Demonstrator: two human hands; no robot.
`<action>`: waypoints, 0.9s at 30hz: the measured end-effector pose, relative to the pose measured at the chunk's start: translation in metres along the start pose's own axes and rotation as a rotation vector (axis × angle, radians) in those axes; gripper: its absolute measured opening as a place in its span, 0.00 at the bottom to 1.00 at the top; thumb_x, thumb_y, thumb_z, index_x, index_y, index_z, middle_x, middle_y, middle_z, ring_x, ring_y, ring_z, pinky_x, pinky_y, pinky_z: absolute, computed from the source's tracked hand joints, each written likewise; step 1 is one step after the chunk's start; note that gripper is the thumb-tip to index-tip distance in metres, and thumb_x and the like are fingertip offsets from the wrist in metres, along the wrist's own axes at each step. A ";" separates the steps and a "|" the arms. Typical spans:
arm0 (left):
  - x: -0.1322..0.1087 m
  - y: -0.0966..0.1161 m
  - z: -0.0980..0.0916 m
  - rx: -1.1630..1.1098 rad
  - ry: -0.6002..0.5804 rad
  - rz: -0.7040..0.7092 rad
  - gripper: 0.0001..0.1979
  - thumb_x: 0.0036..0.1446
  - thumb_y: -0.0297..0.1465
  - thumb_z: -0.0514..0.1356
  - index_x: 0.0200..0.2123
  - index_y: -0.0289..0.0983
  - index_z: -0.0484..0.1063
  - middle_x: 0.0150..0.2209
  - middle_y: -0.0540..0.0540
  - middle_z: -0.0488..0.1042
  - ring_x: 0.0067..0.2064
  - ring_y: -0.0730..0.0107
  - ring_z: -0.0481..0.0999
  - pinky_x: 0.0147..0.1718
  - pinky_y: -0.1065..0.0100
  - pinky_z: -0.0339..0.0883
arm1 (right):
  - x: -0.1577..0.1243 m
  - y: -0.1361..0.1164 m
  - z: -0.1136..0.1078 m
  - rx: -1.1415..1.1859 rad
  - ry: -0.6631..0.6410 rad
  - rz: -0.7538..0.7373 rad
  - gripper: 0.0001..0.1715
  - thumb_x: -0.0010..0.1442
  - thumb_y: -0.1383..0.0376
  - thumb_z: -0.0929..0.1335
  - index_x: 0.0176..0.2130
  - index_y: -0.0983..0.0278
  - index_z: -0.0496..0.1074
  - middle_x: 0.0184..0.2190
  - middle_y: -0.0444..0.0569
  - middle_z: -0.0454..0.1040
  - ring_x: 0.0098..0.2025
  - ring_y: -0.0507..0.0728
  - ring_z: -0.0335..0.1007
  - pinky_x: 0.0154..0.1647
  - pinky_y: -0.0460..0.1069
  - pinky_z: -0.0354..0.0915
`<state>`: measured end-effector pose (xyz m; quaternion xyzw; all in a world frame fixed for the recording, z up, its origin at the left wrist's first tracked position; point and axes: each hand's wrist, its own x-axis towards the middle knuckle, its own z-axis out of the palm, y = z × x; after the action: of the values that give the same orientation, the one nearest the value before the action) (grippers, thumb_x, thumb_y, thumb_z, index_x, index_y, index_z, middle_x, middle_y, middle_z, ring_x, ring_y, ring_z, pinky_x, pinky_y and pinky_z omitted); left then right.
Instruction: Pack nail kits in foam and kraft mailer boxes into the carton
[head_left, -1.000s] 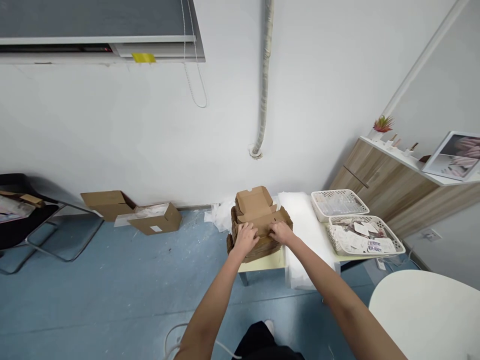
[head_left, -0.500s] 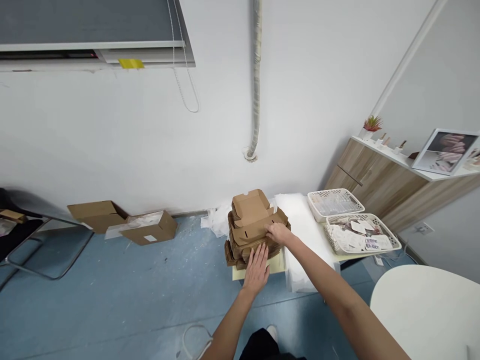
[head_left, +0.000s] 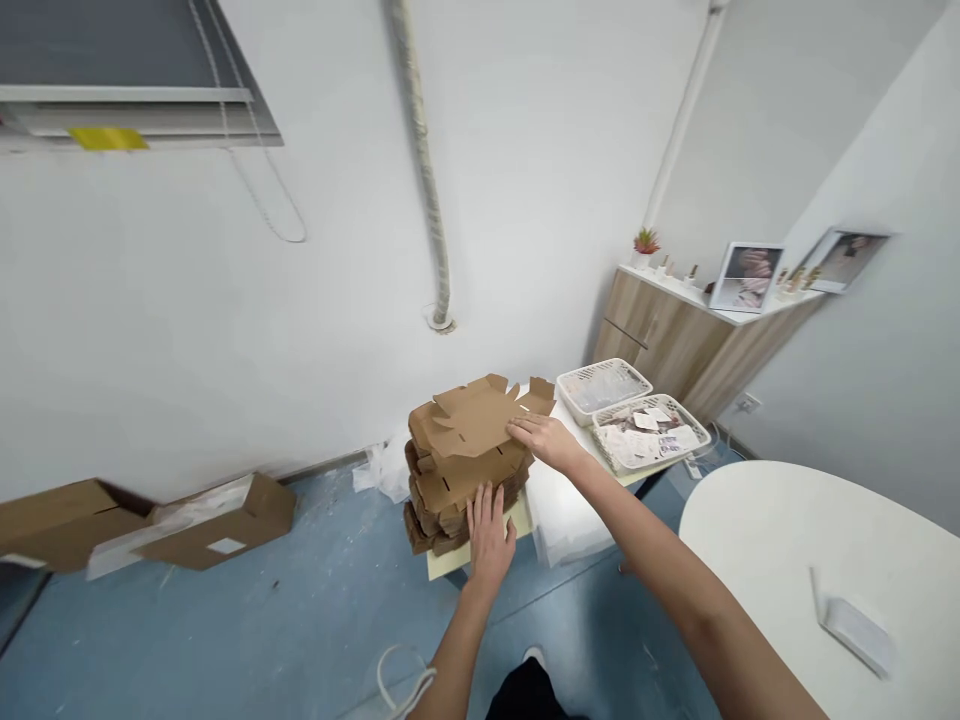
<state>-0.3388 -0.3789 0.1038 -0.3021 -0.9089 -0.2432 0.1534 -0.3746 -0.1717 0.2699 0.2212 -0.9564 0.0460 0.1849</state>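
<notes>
A tall, slightly uneven stack of brown corrugated cardboard box blanks stands on a pale yellow board. An unfolded blank with loose flaps lies on top. My right hand rests flat on this top blank near its right side. My left hand presses its spread fingers against the front of the stack. Neither hand grips anything.
To the right are a white foam sheet and white plastic baskets of small items. A white round table is at lower right. Open cardboard boxes lie on the blue floor at left.
The camera view has swung right, shifting the scene left. The top cardboard now lies flatter and more spread out, and my left hand has moved up against the stack's front.
</notes>
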 end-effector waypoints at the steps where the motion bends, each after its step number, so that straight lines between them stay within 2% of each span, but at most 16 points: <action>1: 0.006 0.007 0.000 -0.047 0.013 0.020 0.29 0.60 0.26 0.50 0.65 0.38 0.53 0.66 0.37 0.57 0.68 0.51 0.52 0.64 0.41 0.49 | -0.013 0.007 -0.009 -0.024 0.027 0.024 0.19 0.68 0.71 0.57 0.53 0.64 0.69 0.52 0.55 0.75 0.54 0.56 0.70 0.58 0.54 0.63; 4: 0.025 0.034 0.000 -0.190 0.041 0.090 0.26 0.62 0.26 0.49 0.64 0.39 0.55 0.65 0.38 0.58 0.68 0.54 0.53 0.63 0.45 0.53 | -0.064 0.029 -0.036 -0.093 0.074 0.133 0.19 0.68 0.71 0.57 0.53 0.65 0.70 0.52 0.56 0.75 0.54 0.58 0.70 0.59 0.56 0.64; 7: 0.042 0.073 0.000 -0.312 0.051 0.150 0.25 0.63 0.27 0.49 0.63 0.40 0.57 0.64 0.38 0.58 0.67 0.54 0.56 0.63 0.48 0.56 | -0.133 0.047 -0.064 -0.141 0.109 0.298 0.19 0.68 0.71 0.58 0.53 0.65 0.71 0.51 0.57 0.75 0.55 0.59 0.70 0.58 0.57 0.65; 10: 0.050 0.122 0.005 -0.417 0.030 0.206 0.27 0.64 0.28 0.49 0.65 0.41 0.53 0.65 0.38 0.57 0.66 0.54 0.56 0.62 0.48 0.58 | -0.213 0.052 -0.090 -0.196 0.131 0.459 0.20 0.67 0.72 0.58 0.54 0.63 0.71 0.52 0.56 0.75 0.56 0.59 0.70 0.59 0.59 0.64; 13: 0.046 0.178 0.014 -0.490 -0.013 0.298 0.30 0.64 0.29 0.49 0.68 0.40 0.45 0.67 0.37 0.52 0.68 0.54 0.53 0.62 0.48 0.57 | -0.293 0.043 -0.110 -0.250 0.127 0.596 0.21 0.67 0.73 0.58 0.53 0.64 0.71 0.52 0.57 0.75 0.56 0.59 0.70 0.60 0.58 0.64; 17: 0.019 0.254 0.035 -0.520 -0.100 0.449 0.33 0.64 0.29 0.49 0.69 0.39 0.39 0.69 0.36 0.48 0.69 0.53 0.49 0.63 0.47 0.54 | -0.391 0.016 -0.120 -0.265 0.105 0.761 0.23 0.66 0.74 0.57 0.55 0.63 0.71 0.52 0.57 0.75 0.57 0.60 0.69 0.60 0.59 0.65; 21: -0.025 0.315 0.060 -0.469 -0.202 0.614 0.33 0.64 0.27 0.48 0.70 0.38 0.39 0.70 0.36 0.45 0.70 0.54 0.45 0.65 0.44 0.47 | -0.472 -0.018 -0.109 -0.262 0.055 0.863 0.23 0.66 0.75 0.57 0.53 0.64 0.71 0.52 0.58 0.75 0.56 0.60 0.69 0.59 0.59 0.66; 24: -0.062 0.341 0.080 -0.421 -0.264 0.684 0.34 0.63 0.26 0.48 0.69 0.38 0.40 0.70 0.36 0.45 0.71 0.53 0.45 0.66 0.44 0.45 | -0.515 -0.042 -0.089 -0.246 -0.011 0.909 0.22 0.66 0.75 0.57 0.51 0.65 0.72 0.50 0.58 0.75 0.55 0.60 0.70 0.57 0.57 0.67; 27: -0.097 0.349 0.099 -0.385 -0.333 0.679 0.35 0.61 0.25 0.48 0.70 0.38 0.39 0.70 0.36 0.46 0.70 0.53 0.46 0.65 0.43 0.46 | -0.544 -0.064 -0.063 -0.177 -0.075 0.956 0.20 0.65 0.75 0.59 0.50 0.64 0.72 0.47 0.58 0.76 0.51 0.59 0.72 0.53 0.56 0.68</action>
<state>-0.0596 -0.1283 0.1021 -0.6428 -0.7080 -0.2919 0.0166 0.1284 0.0023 0.1249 -0.2581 -0.9571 0.0363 0.1267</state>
